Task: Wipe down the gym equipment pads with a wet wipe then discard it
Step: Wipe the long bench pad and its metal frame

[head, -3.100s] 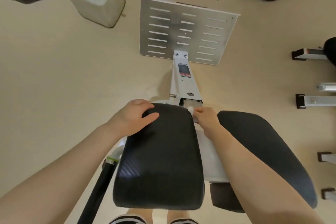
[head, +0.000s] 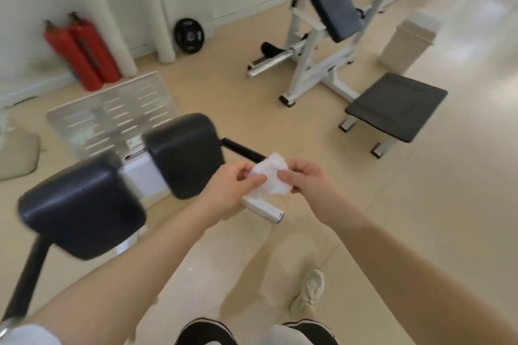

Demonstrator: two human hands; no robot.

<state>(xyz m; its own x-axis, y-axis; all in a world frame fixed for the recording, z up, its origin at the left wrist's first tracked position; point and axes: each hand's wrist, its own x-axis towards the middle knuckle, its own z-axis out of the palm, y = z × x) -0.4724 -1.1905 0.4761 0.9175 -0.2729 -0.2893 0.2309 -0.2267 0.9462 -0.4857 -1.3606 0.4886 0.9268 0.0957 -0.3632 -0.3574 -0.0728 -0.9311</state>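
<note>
Apparently the wiping is over or paused, because both the left hand (head: 238,185) and the right hand (head: 304,180) pinch the crumpled wet wipe (head: 270,176) in the air beside the pads (head: 182,148), and discarding it remains.

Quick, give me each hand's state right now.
Left hand: pinching the wet wipe.
Right hand: pinching the same wet wipe from its other side.

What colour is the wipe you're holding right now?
White, crumpled wet wipe, pinched between left hand and right hand; head view.
</note>
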